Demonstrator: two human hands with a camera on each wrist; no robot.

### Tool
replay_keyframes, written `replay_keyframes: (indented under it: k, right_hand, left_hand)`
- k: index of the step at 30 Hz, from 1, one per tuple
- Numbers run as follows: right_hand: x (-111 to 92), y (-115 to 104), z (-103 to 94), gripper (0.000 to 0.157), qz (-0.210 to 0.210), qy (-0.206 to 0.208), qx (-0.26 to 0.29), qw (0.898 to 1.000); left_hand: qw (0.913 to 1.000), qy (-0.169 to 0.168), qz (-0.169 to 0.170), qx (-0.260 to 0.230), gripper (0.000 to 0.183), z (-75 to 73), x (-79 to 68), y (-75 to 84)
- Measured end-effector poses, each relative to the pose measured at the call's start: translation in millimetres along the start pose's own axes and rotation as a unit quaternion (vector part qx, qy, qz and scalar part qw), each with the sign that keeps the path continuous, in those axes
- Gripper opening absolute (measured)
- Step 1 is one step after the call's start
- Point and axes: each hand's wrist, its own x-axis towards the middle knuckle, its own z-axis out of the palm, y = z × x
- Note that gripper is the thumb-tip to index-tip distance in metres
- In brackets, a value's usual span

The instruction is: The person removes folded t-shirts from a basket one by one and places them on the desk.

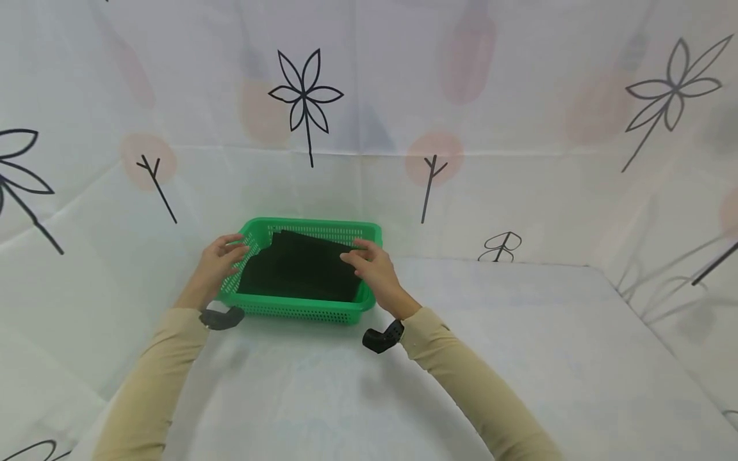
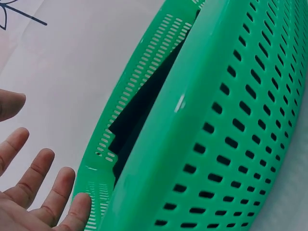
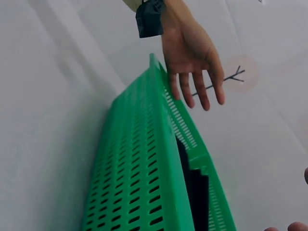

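One black flat bundle (image 1: 300, 272). Where exactly?

Inside the green basket (image 1: 294, 306), spread across most of its length. Basket walls enclose it on all sides, so my guess is they stop it sliding out.

Grip state?

Left hand (image 1: 212, 266): at the left end of the rim, fingers spread, clamped on nothing. Right hand (image 1: 377, 272): over the right end, thumb and fingers apart, nothing pinched. Whether either touches rim or bundle, can't tell.

Why that pose?

One hand per end, roughly level. Looks like it suits a wide, low load; judgement only.

Materials?

Bundle: matte, near-black, straight far edge, stepped corners on the left. Reads as more than one layer. Fabric or sheet stock, can't tell. Basket: glossy, probably moulded plastic, rounded rim, rectangular, rows of small slots.

Surroundings?

Basket stands at the far side of the table (image 1: 490, 333), left of middle; table covering is white, smooth. Behind: pale backdrop (image 1: 369, 96), faint creases, line-drawn flowers, soft blots. Tan sleeves (image 1: 473, 378), black wrist units (image 1: 383, 337) by the cuffs.
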Motion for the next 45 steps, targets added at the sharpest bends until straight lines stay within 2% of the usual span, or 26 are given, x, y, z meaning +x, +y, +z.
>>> replay_keyframes:
  k: [6, 13, 19, 28, 33, 45]
  right_hand:
    - [6, 2, 8.9, 0.054, 0.012, 0.011, -0.02, 1.0]
    - [15, 5, 18.5, 0.06, 0.041, 0.014, -0.06, 0.997]
    - [25, 4, 23.2, 0.064, 0.074, 0.0, -0.04, 0.996]
    - [33, 3, 27.8, 0.07, 0.105, -0.002, -0.038, 0.994]
    - [38, 5, 30.4, 0.075, 0.126, -0.004, -0.045, 0.991]
    - [49, 13, 33.6, 0.08, 0.166, -0.003, -0.072, 0.984]
  left_hand:
    - [0.9998, -0.02, -0.007, 0.008, 0.059, 5.9, 5.2, 3.0]
    - [0.9976, -0.043, -0.036, 0.041, 0.061, 5.9, 11.4, 8.1]
    - [0.994, -0.053, -0.055, 0.078, 0.06, 1.7, 18.0, 14.8]
    - [0.9908, -0.064, -0.084, 0.085, 0.065, -5.2, 31.9, 12.6]
    - [0.9866, -0.084, -0.099, 0.098, 0.067, -6.4, 38.3, 9.2]
    - [0.971, -0.106, -0.169, 0.132, 0.074, -4.2, 49.4, 5.8]
